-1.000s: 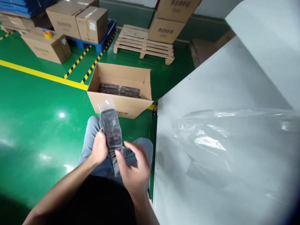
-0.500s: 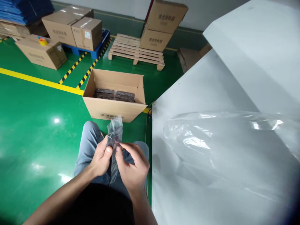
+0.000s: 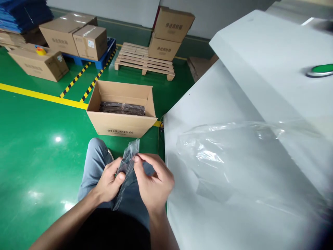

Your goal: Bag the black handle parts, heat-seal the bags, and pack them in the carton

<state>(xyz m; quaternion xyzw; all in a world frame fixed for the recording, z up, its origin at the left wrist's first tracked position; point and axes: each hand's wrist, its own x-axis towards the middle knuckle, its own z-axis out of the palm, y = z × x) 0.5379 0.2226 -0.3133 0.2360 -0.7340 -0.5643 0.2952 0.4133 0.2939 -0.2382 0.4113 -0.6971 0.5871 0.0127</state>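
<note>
A clear plastic bag with a long dark part inside is held over my lap, slanting up to the right. My left hand is closed round its middle, thumb on top. With thumb and forefinger, my right hand pinches the film at the bag's upper right edge. What the dark part is I cannot make out through the film. Beyond my knees, an open cardboard box holds several dark, film-wrapped long pieces.
On my right stands a large pale grey cabinet with clear plastic film across it and a green button. Farther back are a wooden pallet with stacked cartons, and a blue pallet bearing more cartons.
The bag has tilted to the right at its top. My right hand has moved up along it to the upper edge, while the left keeps its hold. The view has shifted slightly right.
</note>
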